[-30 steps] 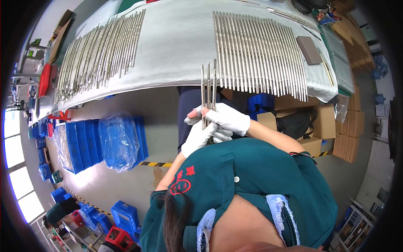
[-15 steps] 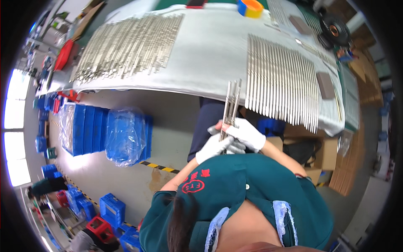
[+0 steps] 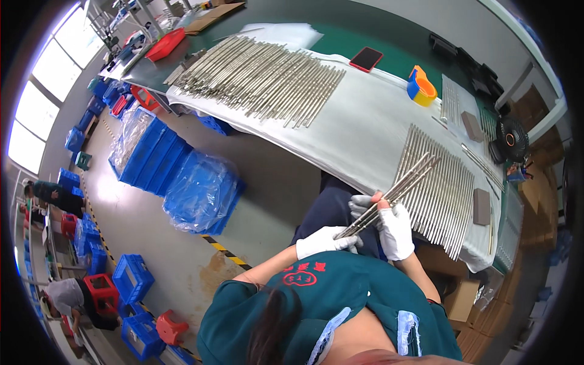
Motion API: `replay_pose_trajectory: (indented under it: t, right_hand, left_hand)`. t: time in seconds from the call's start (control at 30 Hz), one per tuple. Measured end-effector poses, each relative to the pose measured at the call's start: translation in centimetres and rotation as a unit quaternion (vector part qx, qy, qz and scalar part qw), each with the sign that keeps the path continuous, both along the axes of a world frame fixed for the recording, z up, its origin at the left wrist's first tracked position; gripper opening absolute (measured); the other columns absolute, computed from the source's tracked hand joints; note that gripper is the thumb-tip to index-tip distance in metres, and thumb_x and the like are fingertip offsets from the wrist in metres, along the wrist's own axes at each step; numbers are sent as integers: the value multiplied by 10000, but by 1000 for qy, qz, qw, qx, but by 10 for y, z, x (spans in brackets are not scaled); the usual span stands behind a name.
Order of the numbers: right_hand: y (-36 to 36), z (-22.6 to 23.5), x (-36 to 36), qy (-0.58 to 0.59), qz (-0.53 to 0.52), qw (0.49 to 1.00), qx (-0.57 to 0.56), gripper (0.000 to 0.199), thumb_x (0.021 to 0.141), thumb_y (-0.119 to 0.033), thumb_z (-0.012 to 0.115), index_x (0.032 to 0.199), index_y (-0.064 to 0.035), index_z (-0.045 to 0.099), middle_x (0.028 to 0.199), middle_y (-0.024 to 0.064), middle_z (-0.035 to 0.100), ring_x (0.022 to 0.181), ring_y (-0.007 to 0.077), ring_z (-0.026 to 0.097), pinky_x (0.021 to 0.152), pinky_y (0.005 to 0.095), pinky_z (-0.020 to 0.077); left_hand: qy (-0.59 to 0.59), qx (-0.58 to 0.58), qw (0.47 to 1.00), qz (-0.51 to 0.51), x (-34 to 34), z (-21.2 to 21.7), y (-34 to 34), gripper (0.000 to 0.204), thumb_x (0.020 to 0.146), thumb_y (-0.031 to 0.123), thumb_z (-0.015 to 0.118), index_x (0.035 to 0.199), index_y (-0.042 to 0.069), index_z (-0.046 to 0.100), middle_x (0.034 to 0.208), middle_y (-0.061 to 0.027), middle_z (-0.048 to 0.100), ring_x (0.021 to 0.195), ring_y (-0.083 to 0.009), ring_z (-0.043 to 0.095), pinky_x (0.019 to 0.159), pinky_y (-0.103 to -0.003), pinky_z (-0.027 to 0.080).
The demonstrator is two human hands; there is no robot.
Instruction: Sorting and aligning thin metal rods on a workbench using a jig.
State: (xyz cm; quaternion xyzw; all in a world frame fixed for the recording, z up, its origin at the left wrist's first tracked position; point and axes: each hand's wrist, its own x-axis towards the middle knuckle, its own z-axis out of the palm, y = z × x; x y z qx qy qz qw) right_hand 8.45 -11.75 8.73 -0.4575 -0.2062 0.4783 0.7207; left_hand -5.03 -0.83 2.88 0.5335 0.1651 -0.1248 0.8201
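Several thin silvery metal rods point(image 3: 406, 181) are held together in a small bundle, tilted up to the right in front of my body. My right hand point(image 3: 395, 230), in a white glove with bare fingertips showing, is closed round their middle. Gloved in white too, my left hand point(image 3: 328, 242) grips the lower end of the bundle. The upper ends pass in front of a neat row of similar rods point(image 3: 447, 210) on the white-covered table point(image 3: 359, 137). A larger, looser layer of rods point(image 3: 261, 79) lies on the table's left part.
A yellow-and-blue tape dispenser point(image 3: 421, 88) and a red-edged phone point(image 3: 367, 59) lie toward the back. Grey-brown blocks point(image 3: 482, 207) and a black fan point(image 3: 510, 140) are at the right. Blue crates point(image 3: 152, 155) under plastic stand on the floor at left. Other people point(image 3: 73, 298) are far left.
The view has turned, so the table now slants down to the right. The bundle has gone from nearly upright to leaning right, and my hands have moved apart along it.
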Motion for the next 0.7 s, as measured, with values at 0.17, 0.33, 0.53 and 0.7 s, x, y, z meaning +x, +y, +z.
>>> replay_pose_trajectory:
  t: [0.17, 0.33, 0.53, 0.7]
  right_hand:
    - [6, 16, 8, 47, -64, 996, 36, 329, 947, -260, 479, 1152, -8, 425, 1106, 225, 562, 1056, 342, 572, 931, 452, 469]
    - [16, 29, 28, 79, -94, 991, 59, 317, 960, -251, 449, 1163, -8, 422, 1098, 195, 570, 1045, 338, 580, 911, 465, 490]
    - [47, 61, 46, 178, -46, 970, 156, 539, 949, -471, 348, 1228, -13, 407, 1224, 239, 492, 1143, 361, 499, 1005, 490, 389]
    - [86, 83, 48, 258, 61, 949, 172, 672, 940, -543, 255, 1284, 26, 358, 1267, 252, 457, 1166, 364, 478, 1028, 485, 358]
  left_hand:
    - [-22, 59, 998, -9, -9, 20, 10, 289, 933, 333, 521, 982, 56, 586, 813, -35, 634, 717, -75, 562, 668, -234, 468]
    - [-26, 79, 997, 0, -16, 34, 15, 299, 936, 343, 513, 960, 52, 577, 815, -40, 638, 719, -77, 565, 667, -233, 473]
    - [-32, 29, 998, 55, -19, 46, 25, 285, 944, 324, 498, 947, 44, 549, 812, -73, 644, 686, -81, 577, 621, -216, 477]
    - [-26, -51, 992, 113, -23, 50, 40, 277, 948, 303, 491, 964, 28, 517, 842, -100, 613, 639, -62, 523, 560, -181, 452]
